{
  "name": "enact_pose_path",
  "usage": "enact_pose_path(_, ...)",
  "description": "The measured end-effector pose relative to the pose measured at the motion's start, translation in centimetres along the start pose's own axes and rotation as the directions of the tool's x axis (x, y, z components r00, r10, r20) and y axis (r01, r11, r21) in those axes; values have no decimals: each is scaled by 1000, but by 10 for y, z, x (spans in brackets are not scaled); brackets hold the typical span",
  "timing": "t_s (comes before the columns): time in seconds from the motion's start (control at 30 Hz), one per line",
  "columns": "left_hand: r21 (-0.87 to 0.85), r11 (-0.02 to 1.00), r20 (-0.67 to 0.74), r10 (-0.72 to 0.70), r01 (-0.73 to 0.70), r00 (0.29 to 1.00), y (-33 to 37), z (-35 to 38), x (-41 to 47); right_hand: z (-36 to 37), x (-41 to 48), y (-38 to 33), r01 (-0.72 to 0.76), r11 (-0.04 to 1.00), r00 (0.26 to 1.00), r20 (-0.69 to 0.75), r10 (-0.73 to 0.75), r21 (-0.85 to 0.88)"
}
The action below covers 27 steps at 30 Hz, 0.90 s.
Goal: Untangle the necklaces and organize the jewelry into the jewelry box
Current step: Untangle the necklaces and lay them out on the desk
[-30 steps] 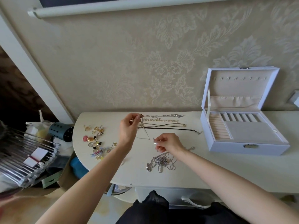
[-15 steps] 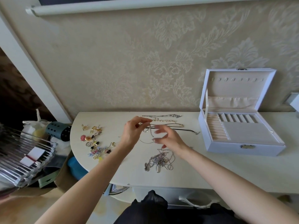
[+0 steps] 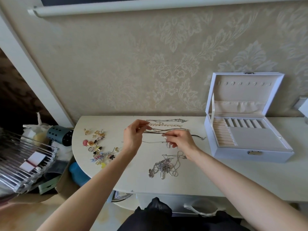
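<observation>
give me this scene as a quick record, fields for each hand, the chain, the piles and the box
left hand: pinches thin chain
right hand: pinches the same chain
thin chain: strung between the hands, over the table
tangled necklaces: heap on table, near right wrist
laid-out necklaces: in rows behind the hands
small pieces: scattered at table's left end
jewelry box: on table at right, lid up

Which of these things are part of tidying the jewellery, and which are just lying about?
Part of the job: the thin chain pinched by left hand and right hand; tangled necklaces; laid-out necklaces; small charms; open jewelry box.
Lying about: teal holed cup, clear rack, white bag, all beside the table.
</observation>
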<state>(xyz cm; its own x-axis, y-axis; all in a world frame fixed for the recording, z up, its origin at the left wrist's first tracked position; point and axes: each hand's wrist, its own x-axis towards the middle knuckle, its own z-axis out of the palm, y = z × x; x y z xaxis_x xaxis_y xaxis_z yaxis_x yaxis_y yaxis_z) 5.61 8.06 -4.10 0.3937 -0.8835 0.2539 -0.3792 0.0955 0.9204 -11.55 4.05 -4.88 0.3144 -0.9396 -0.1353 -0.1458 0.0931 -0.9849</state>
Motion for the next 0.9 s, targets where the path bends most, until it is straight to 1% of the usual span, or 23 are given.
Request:
enact_pose_path(0.13,53,996,-24,-65,66,998,-5,3,0,-9,1,-7,12,999,999,-32,-14,-50)
enact_pose_path(0.3,131,988,65,-92,82,994,-9,7,1,-10,5,-12,59,996,997,-54,-63,-65)
enact_pose_path(0.4,193,979,99,-87,67,991,-11,8,2,-12,7,-15,69,998,996,-65,-68,3)
enact_pose_path(0.47,222,972,91,-95,73,991,-15,7,4,-15,9,-14,79,995,994,-78,-74,55)
enact_pose_path(0.53,210,972,75,-120,102,990,-18,4,7,-21,12,-12,84,996,991,-103,-82,17)
enact_pose_path(0.63,66,975,43,-217,214,975,-21,1,12,-32,17,-7,84,994,989,-118,-91,-64)
enact_pose_path(0.7,-19,964,11,-264,264,964,-24,0,16,-40,19,-5,74,995,986,-144,-84,-68)
enact_pose_path(0.77,-18,964,2,-264,264,965,-28,0,22,-48,21,-2,59,998,982,-179,-65,-38)
enact_pose_path(0.9,78,970,47,-234,230,971,-36,1,30,-61,26,3,67,998,977,-205,-67,-8)
